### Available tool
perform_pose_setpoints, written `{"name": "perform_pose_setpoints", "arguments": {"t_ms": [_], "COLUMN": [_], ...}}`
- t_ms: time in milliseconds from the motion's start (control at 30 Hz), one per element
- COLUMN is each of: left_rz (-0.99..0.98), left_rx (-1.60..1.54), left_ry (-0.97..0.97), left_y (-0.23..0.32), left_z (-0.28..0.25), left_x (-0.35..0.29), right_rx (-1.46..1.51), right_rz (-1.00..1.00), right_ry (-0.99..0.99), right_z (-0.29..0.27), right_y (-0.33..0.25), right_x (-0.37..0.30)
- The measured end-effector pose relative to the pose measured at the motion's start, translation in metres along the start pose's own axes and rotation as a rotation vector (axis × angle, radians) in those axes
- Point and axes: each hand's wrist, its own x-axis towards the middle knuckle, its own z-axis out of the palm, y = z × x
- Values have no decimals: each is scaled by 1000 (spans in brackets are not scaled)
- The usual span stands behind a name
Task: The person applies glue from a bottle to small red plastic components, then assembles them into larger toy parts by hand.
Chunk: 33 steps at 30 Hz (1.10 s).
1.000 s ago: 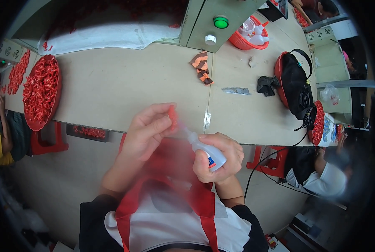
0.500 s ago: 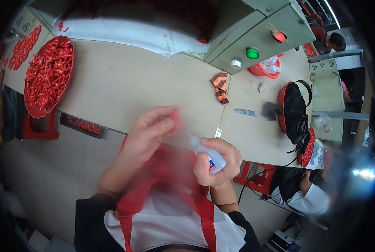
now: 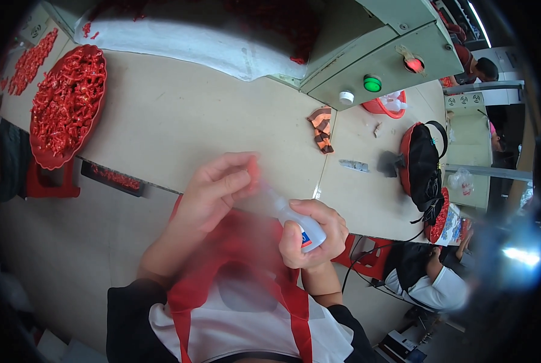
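Between the thumb and fingers of my left hand [image 3: 219, 184] is a small red piece [image 3: 254, 173], blurred, so its shape is unclear. My right hand [image 3: 319, 233] is wrapped round a small whitish squeeze bottle [image 3: 300, 221] with a blue and red label. The bottle is tilted, its thin nozzle pointing up and left at the red piece. Whether the tip touches the piece I cannot tell, as haze lies over that spot. Both hands are held over the near edge of the pale table [image 3: 179, 115], in front of my red apron [image 3: 222, 242].
A red scalloped tray [image 3: 55, 163] heaped with small red pieces stands at the left. A green-grey machine [image 3: 367, 57] with lit buttons spans the back. Right of centre lie a striped cloth [image 3: 322, 129], a red basket [image 3: 374, 107] and a black bag [image 3: 425, 163]. Other people sit at both sides.
My hands keep the same pose, with the red piece and the bottle still held. The surroundings have shifted slightly in the view.
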Motion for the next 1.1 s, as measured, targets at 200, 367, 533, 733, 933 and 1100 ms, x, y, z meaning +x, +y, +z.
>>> {"name": "perform_pose_setpoints", "arguments": {"t_ms": [200, 367, 533, 733, 933, 1100], "left_rz": [-4, -10, 29, 106, 155, 169], "left_rx": [13, 23, 17, -69, -108, -128], "left_ry": [-1, 8, -7, 94, 108, 141], "left_y": [-3, -2, 2, 16, 26, 30], "left_z": [2, 4, 3, -19, -35, -45], "left_x": [2, 5, 7, 10, -2, -12], "right_rx": [17, -4, 23, 764, 598, -508], "right_rz": [59, 24, 137, 945, 934, 495], "right_ry": [20, 9, 71, -98, -175, -287], "right_z": [-3, -4, -2, 20, 90, 120], "right_y": [1, 3, 2, 24, 103, 163], "right_x": [0, 2, 4, 46, 123, 199]}}
